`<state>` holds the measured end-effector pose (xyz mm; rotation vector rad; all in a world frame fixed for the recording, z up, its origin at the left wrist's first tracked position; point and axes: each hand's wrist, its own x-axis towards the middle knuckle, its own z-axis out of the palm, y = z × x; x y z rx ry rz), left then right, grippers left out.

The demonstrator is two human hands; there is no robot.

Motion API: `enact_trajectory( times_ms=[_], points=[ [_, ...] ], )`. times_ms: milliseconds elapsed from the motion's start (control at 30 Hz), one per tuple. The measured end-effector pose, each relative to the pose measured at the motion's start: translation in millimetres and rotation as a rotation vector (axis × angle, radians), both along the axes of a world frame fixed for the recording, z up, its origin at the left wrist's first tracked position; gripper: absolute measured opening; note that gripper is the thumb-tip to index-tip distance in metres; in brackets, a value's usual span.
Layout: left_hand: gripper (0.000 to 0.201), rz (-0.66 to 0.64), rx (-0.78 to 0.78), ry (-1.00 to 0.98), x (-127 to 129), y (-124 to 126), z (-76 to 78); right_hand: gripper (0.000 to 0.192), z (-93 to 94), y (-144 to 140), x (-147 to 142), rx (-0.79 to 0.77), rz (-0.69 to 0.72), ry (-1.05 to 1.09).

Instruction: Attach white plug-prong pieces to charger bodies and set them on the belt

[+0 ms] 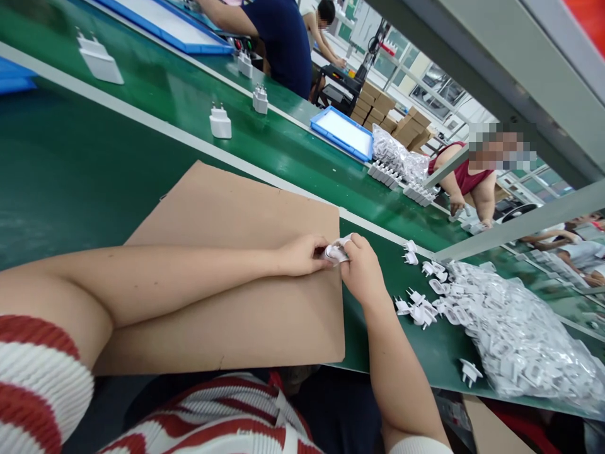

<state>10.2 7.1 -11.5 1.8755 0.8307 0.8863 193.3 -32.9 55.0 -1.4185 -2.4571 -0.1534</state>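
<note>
Hands: left hand (pixel 302 255) and right hand (pixel 362 268) pinch plug part (pixel 335 252) | at cardboard (pixel 236 221) right edge

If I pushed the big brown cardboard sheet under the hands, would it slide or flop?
The cardboard sheet lies flat on the smooth green table, so it would probably slide easily. It looks thin and wide, so lifted by one edge it may sag a little. The left hand and right hand, sharing a small white plug part, rest over it, likely pinning it.

- No text, label, brand, number or sign can be read anywhere in the head view.
- The cardboard boxes (pixel 378 107) show no legible print.
</note>
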Motion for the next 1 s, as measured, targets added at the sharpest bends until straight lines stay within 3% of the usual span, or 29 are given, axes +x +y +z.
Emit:
enact_trajectory(
  times_ms=[233, 533, 767, 1000],
  points=[
    [0.027, 0.003, 0.01, -0.012, 1, 0, -2.5, 0.032, 8.9, 2, -9, -0.066, -0.034, -0.084],
    [0.031, 0.065, 0.069, 0.077, 0, -7, 1.3, 0.028, 11.3, 0, -13, -0.222, -0.261, 0.116],
    [0.045, 0.049, 0.291, 0.2, -5, -12, 2.7, 0.014, 2.1, -5, -10, -0.198, -0.292, 0.166],
    [0.04, 0.129, 0.503, 0.505, -7, -14, -5.7, 0.012, -7.2, -4, -8, -0.179, -0.265, 0.257]
  ],
)
